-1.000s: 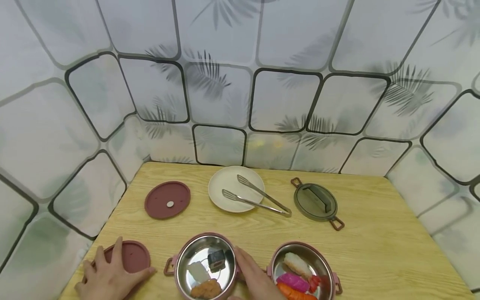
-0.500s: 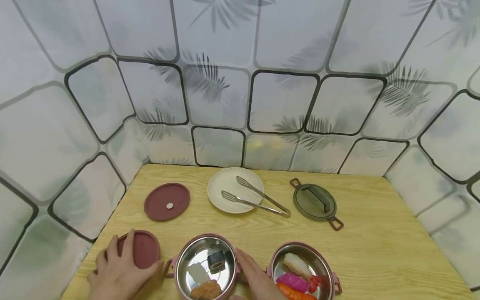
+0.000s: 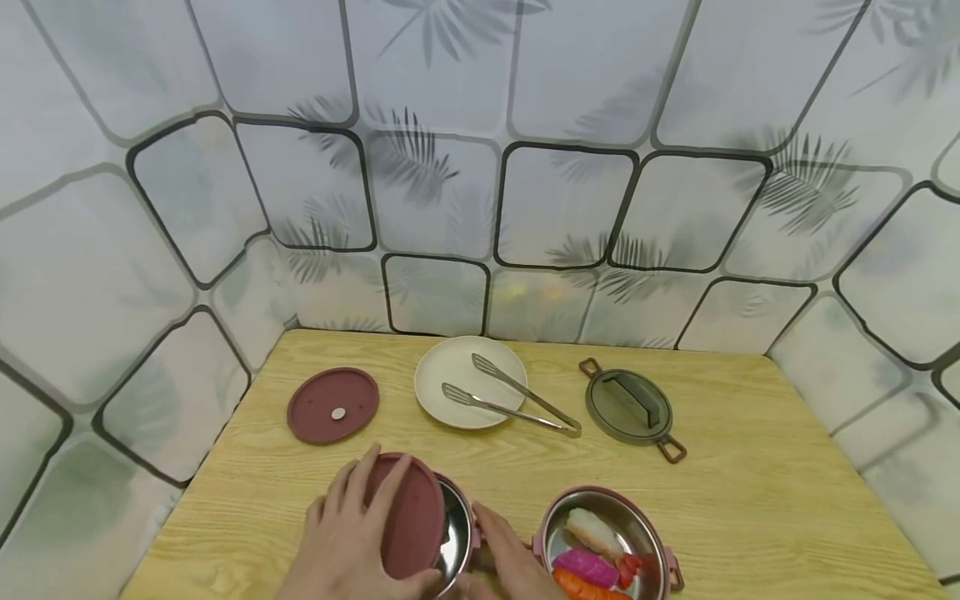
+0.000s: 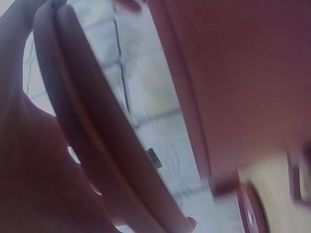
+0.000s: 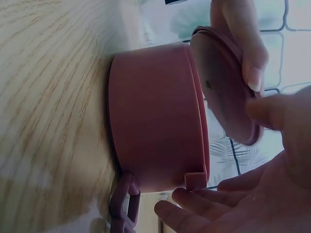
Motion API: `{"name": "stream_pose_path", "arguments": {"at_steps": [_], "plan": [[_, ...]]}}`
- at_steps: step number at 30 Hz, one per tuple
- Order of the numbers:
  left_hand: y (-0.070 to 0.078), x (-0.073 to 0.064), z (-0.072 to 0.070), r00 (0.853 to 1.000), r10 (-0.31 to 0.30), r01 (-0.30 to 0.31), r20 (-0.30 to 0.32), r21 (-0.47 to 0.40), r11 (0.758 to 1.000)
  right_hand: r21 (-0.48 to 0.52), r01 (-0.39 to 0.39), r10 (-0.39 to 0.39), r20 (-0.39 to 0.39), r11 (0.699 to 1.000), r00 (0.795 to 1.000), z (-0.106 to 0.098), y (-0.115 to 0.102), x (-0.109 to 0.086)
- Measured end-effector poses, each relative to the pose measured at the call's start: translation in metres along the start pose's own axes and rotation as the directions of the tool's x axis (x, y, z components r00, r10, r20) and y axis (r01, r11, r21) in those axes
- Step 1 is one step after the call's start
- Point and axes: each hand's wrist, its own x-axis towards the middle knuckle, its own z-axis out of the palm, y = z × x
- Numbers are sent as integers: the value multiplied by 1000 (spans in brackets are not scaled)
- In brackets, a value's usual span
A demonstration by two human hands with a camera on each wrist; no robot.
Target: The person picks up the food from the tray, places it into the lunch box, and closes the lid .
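Note:
In the head view, my left hand (image 3: 348, 529) grips a round dark-red lid (image 3: 418, 525) by its edges, fingers spread across it. The lid is tilted over the left pink pot (image 3: 469, 521), covering most of its opening and hiding the food in it. A gap between lid and rim shows in the right wrist view, where the pot's wall (image 5: 155, 116) is in full sight. My right hand (image 3: 516, 562) rests at the pot's right side with fingers extended near its handle; its thumb (image 5: 269, 110) comes close to the lid's edge.
A second pink pot (image 3: 670, 546) holds toy food pieces, including a magenta one (image 3: 585, 567). Behind lie another dark-red lid (image 3: 322, 400) with a white dot, a white plate (image 3: 438, 367) with metal tongs (image 3: 525, 410) across it, and a dark two-handled lidded pan (image 3: 622, 408).
My left hand has raised the dark-red lid from the table at the left and carried it rightward over the left pot. The right hand has stayed beside that pot.

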Motion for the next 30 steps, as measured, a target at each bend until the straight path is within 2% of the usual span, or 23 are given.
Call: {"name": "stream_pose_path", "arguments": {"at_steps": [4,6,10,14,20,24,27,30], "plan": [[13,0,10,994,72,-72,77,-9,997,-1,-12,12,2,1000,1000,-1,-2,0],[15,1,14,990,93,-94,103,3,996,1,-46,46,15,999,999,-1,-3,0],[18,0,21,987,130,-136,92,58,989,11,-75,74,32,997,997,-2,-5,0],[19,0,26,989,129,-136,70,99,986,25,-61,60,44,998,997,-1,-3,1],[19,1,34,994,95,-99,51,88,991,69,-42,38,58,997,998,1,-3,1],[18,-1,40,996,89,-91,23,112,990,103,-42,35,64,994,997,3,-2,1],[17,-1,44,996,88,-88,3,121,989,74,-20,16,44,997,999,4,-2,2],[15,-1,46,996,86,-86,4,121,989,-10,10,-10,15,1000,1000,4,-3,5]]}}
